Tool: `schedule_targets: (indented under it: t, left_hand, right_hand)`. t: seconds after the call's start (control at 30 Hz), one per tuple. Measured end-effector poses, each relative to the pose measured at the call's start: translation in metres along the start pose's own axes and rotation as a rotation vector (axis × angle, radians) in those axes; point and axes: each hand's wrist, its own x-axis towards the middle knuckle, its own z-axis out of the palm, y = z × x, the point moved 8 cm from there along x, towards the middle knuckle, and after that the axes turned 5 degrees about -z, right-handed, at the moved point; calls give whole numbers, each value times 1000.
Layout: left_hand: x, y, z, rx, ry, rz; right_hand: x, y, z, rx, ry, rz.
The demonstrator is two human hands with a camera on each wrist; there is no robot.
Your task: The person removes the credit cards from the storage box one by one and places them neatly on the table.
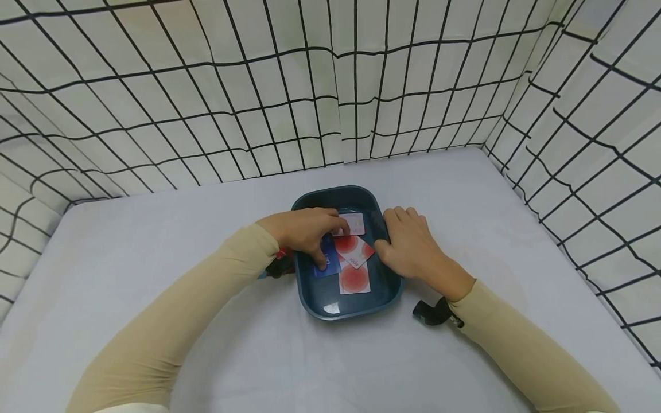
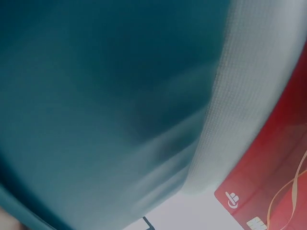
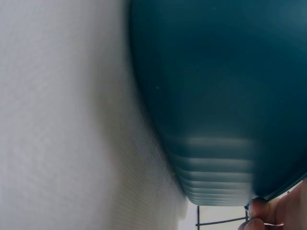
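A dark teal plastic tray stands on the white cloth, with several bank-type cards inside. My left hand reaches over its left rim, thumb and fingers spread. Its thumb rests on a blue card, and its fingertips are at the left end of a pale card. Beside these lie a tilted card with red circles and an upright red-circle card, partly overlapping. My right hand grips the tray's right rim; fingertips show at the edge in the right wrist view.
A red card with a chip lies on the cloth outside the tray's left wall, mostly under my left wrist. A black wire grid before white panels borders the table at the back and sides. A black wrist camera sits below my right wrist.
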Motion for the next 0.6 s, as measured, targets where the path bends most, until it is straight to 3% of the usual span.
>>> schedule_targets:
  t: [0.33,0.6]
  left_hand:
    - [0,-1,1,30,17,-55]
    - [1,-1,6,7,-8,-56]
  right_hand:
    - [0,1,1,-4,-8,13]
    - [0,2,1,-4,-18,17]
